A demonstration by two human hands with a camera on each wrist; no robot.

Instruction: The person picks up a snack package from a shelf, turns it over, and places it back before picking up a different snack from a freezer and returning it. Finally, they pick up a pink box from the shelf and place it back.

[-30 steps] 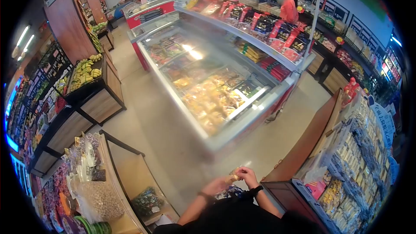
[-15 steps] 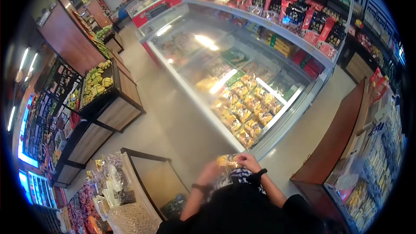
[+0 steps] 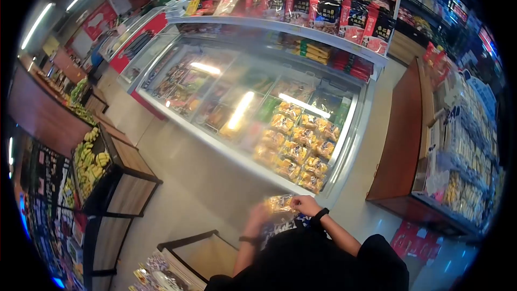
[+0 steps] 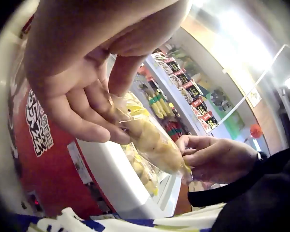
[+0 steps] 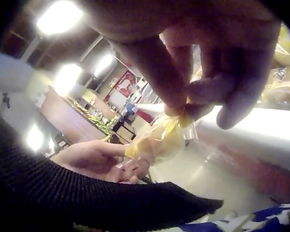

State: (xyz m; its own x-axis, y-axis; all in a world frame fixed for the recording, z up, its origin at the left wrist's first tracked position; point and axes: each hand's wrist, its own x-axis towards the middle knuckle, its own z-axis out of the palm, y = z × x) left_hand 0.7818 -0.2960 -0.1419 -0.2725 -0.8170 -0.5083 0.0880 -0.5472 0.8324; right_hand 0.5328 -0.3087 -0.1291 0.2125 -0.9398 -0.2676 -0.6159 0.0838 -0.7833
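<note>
Both hands hold a clear and yellow plastic packet of pale, rounded food pieces (image 3: 281,205) in front of the body. My left hand (image 3: 258,216) pinches one end between thumb and fingers, as the left wrist view shows. At the other end, the fingertips of my right hand (image 3: 307,206) pinch the gathered edge of the wrapper (image 5: 183,118). Stretched between the hands, the packet (image 4: 157,147) looks sealed along its visible side. Similar yellow packets (image 3: 301,137) lie in rows inside the chest freezer just beyond.
A long chest freezer (image 3: 215,143) with a white rim stands ahead, its lid glass reflecting lights. Above it, a shelf carries black and red bags (image 3: 326,13). To the right is a brown wooden stand (image 3: 396,134); bananas (image 3: 91,156) sit on a crate at left. A framed bin (image 3: 212,253) is low left.
The head view has turned, and the freezer now lies nearer and more across the view. Both hands keep hold of the packet, which shows broader between them. The person in red has mostly left view.
</note>
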